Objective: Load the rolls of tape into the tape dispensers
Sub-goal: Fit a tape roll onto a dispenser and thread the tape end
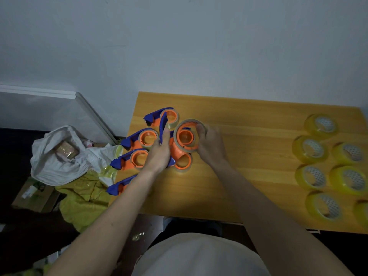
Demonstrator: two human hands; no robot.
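Working outward from our forearms, we judge the task partly done: loaded dispensers [139, 159] line the table's [239, 176] left edge, while several yellow rolls [316, 178] wait, well apart, on the right. Our left hand [159, 152] grips a blue-and-orange dispenser [177, 150]; our right hand [211, 146] pinches a tape roll [186, 136] onto its orange hub.

Both my bare forearms reach forward, close together. My left hand [159, 152] grips something, thumb pointing ahead; my right hand [211, 144] curls its fingers around something too.
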